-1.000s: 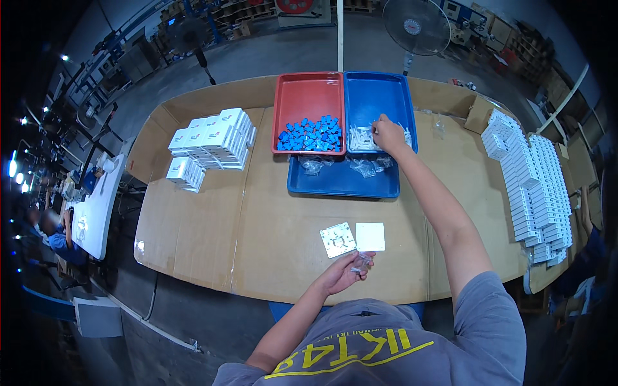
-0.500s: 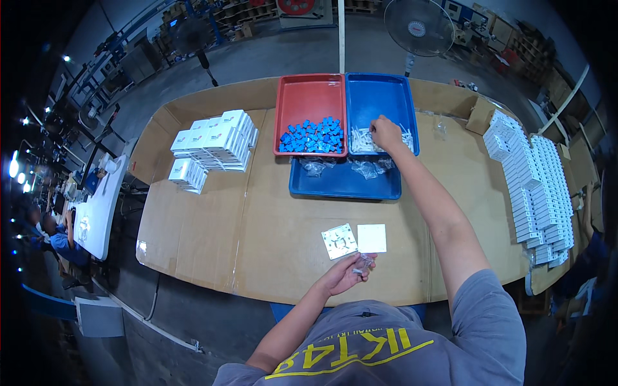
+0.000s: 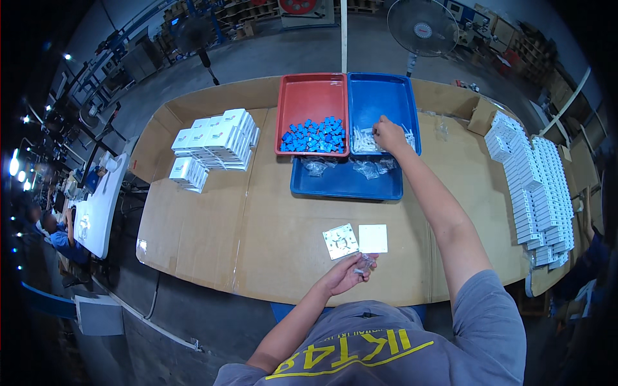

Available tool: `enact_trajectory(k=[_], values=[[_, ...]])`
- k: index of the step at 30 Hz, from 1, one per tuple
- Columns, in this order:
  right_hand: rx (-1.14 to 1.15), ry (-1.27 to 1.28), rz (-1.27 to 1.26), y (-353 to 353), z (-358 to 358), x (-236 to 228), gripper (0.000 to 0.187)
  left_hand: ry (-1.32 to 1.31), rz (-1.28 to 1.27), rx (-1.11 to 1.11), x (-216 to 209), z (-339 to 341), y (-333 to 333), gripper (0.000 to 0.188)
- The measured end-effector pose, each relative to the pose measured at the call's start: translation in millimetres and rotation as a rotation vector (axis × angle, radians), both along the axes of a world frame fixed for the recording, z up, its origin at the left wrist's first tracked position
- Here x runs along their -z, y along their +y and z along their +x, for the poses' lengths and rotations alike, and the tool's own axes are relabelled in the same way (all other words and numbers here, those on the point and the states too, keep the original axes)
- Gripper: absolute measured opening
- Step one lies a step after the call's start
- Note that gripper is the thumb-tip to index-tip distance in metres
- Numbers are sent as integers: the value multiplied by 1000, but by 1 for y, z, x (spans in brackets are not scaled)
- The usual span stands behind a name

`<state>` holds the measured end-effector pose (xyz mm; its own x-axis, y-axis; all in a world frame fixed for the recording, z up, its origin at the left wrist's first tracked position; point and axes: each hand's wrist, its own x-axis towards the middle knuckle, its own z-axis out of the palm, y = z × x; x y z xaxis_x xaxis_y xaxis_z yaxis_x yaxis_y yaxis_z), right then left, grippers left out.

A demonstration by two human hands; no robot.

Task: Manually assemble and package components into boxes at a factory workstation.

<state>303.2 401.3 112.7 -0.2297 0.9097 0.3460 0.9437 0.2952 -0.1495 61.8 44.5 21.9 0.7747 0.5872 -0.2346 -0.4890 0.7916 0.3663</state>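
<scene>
Near the table's front edge, my left hand [image 3: 342,275] is closed around a small clear plastic bag [image 3: 364,264] with small pieces inside. Just beyond it lie two flat white square plates: a plate with cut-outs [image 3: 340,241] and a plain plate [image 3: 373,238] at its right. My right arm is stretched out, and my right hand [image 3: 390,136] is down among small white tube-like parts [image 3: 365,140] at the near end of a blue tray [image 3: 381,90]. Its fingers are bent and drawn together; what they grip, if anything, is hidden.
Left of the blue tray, a red tray [image 3: 313,93] holds several blue pieces [image 3: 313,135]. A lower blue tray [image 3: 344,186] in front holds clear bags [image 3: 367,169]. White boxes [image 3: 215,141] are stacked at left, and more small white boxes [image 3: 537,193] at right.
The view has shifted very slightly. My right hand stays among the white parts with little movement, and my left hand keeps its hold on the bag.
</scene>
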Motion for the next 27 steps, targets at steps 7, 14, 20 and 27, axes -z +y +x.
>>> enact_trajectory(k=[7, 14, 20, 27], values=[[1, -7, 29, 2, -8, 3, 11, 14, 0, -2, -1, -1, -1, 53], [-5, -20, 34, 3, -9, 12, 14, -2, 11, -1, 1, -1, 0, 53], [-2, 349, -5, 3, 17, 19, 20, 6, 25, 28, -2, 5, 5, 54], [-329, 1988, -583, -107, -40, -64, 19, -143, -17, 3, 20, -5, 0, 54]])
